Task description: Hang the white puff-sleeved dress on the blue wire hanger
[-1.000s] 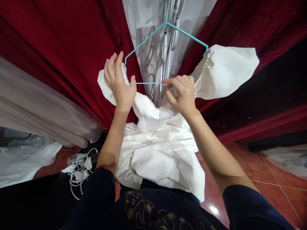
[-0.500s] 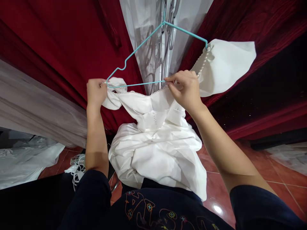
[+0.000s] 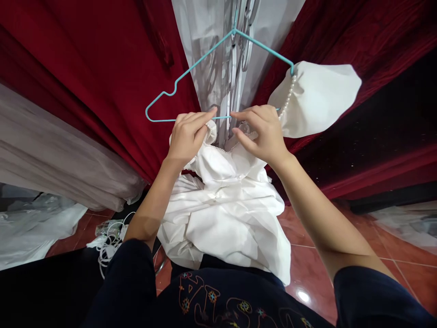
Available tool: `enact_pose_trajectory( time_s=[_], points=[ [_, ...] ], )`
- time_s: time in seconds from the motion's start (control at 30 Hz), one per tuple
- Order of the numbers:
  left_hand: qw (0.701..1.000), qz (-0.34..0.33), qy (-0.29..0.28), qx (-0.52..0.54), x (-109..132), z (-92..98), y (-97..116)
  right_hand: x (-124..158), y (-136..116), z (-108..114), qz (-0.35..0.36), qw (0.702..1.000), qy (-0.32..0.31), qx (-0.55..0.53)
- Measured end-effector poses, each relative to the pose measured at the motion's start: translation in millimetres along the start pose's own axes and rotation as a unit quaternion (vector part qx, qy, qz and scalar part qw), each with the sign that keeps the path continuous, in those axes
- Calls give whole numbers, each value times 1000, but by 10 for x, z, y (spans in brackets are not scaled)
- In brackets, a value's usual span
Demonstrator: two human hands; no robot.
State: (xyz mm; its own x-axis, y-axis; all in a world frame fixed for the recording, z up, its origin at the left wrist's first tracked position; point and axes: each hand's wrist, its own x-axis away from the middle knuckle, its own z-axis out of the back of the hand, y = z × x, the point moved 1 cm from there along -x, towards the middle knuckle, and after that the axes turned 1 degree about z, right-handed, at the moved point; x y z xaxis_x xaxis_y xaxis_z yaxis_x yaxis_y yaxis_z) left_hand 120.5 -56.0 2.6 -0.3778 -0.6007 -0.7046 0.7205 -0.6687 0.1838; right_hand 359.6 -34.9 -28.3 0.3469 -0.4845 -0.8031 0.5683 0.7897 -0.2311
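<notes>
A white dress (image 3: 235,218) with pearl trim along its neckline hangs in front of me, its skirt bunched over my lap. A light blue clothes hanger (image 3: 205,55) stands above it. The dress's right puffed sleeve (image 3: 322,98) is looped over the hanger's right end; the hanger's left end is bare. My left hand (image 3: 187,139) is closed on the pearl-edged left sleeve part, just below the bottom bar. Close beside it, my right hand (image 3: 264,132) curls around the bottom bar, thumb and index tips apart. Its other fingers are hidden.
Dark red curtains (image 3: 102,59) flank a pale sheer drape with white metalwork (image 3: 234,68). White cables (image 3: 109,248) lie on a black surface (image 3: 44,287) at lower left. Sheer white fabric (image 3: 41,223) lies left, over red floor tiles (image 3: 307,259).
My left hand has moved right from the hanger's left end, drawing the dress's left sleeve off that end and toward the middle. My right hand has stayed near the bar.
</notes>
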Motion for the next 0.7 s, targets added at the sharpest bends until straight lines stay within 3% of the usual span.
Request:
enact_pose_trajectory(
  time_s=[0.07,0.17,0.23,0.43,0.57,0.7],
  points=[
    [1000,22,7,8,-21,-72,-17,29,50,89,2,999,25,26],
    [999,45,10,-2,-17,-120,-36,20,214,287,-30,982,155,107],
    [999,53,0,-11,-12,-116,-44,-28,348,420,-32,969,204,134],
    [998,56,21,-9,-31,-98,-50,-301,672,698,-128,976,120,129],
    [997,70,23,2,-52,-102,-62,-419,955,882,-154,957,202,138],
    [996,84,33,-3,-62,-73,-101,-234,1302,947,-200,927,301,98]
  ],
)
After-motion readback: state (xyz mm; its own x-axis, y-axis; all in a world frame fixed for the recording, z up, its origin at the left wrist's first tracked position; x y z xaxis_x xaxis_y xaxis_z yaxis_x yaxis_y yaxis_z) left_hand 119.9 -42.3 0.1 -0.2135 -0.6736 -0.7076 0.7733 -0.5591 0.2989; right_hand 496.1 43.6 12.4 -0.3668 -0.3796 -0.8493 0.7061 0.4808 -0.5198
